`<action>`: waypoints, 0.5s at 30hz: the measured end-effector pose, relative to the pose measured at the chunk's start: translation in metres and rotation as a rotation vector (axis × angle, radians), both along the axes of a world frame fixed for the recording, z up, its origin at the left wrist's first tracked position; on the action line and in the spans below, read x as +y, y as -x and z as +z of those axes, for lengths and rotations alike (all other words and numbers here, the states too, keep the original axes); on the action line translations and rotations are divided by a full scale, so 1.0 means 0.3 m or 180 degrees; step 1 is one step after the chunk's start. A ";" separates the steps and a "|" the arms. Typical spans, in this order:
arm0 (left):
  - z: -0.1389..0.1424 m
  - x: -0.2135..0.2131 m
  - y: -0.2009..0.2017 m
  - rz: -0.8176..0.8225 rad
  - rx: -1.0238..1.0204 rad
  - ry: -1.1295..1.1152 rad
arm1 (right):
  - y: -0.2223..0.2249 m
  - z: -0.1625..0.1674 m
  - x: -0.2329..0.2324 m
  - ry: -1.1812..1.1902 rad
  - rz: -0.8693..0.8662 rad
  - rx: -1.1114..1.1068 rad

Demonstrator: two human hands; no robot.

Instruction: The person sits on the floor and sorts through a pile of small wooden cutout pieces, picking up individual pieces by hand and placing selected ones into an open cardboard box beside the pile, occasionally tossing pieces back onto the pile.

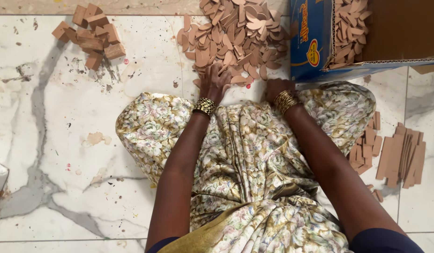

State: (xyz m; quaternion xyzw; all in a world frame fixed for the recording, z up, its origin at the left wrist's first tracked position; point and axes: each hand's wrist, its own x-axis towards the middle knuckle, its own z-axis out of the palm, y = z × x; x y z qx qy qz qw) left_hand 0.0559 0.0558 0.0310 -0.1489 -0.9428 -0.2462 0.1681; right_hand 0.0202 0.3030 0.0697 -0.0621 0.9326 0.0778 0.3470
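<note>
Your left hand rests fingers-down on the near edge of the pile of leaf-shaped cutouts, which lies on the marble floor just ahead of your lap. The fingers look loosely curled into the pieces; whether they pinch any 1 piece, you cannot tell. Your right hand sits knuckles-up beside the pile, touching the floor near the blue cardboard box; its fingers are tucked under and hidden, so its state cannot be told either.

Handling judgement: the cutouts look thin, flat, stiff and very light, like pressed board or thin wood. They overlap loosely and would likely slide over each other on the smooth marble. Single pieces sit flat, so take them by an exposed edge or tip, or rake several toward you and lift from beneath. They appear unlikely to break under light grip, though thin tips may snap if bent.

More cutouts fill the box. Small wooden blocks lie well apart at your far left; flat strips lie by your right knee.
</note>
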 end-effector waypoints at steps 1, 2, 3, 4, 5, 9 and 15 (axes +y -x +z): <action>-0.011 -0.003 0.004 0.0012 -0.0078 -0.0076 | -0.010 -0.013 -0.002 -0.0149 0.0124 -0.0095; -0.023 -0.006 0.008 0.0028 -0.0157 -0.0151 | -0.019 -0.025 -0.005 -0.0046 0.0246 0.0102; -0.034 -0.008 0.012 0.0043 -0.0228 -0.0218 | -0.025 -0.032 -0.005 0.0064 0.0365 0.0308; -0.044 -0.007 0.019 0.0065 -0.0234 -0.0273 | -0.027 -0.036 -0.004 0.0181 0.0482 0.0530; -0.052 -0.003 0.025 0.0090 -0.0242 -0.0326 | -0.029 -0.035 -0.002 0.0267 0.0333 0.0423; -0.059 -0.008 0.023 0.0184 -0.0548 -0.0870 | -0.015 -0.004 0.010 0.0892 -0.0314 0.0280; -0.041 -0.036 0.053 0.0815 -0.0565 -0.1952 | 0.027 0.012 -0.017 0.2212 -0.0667 0.1458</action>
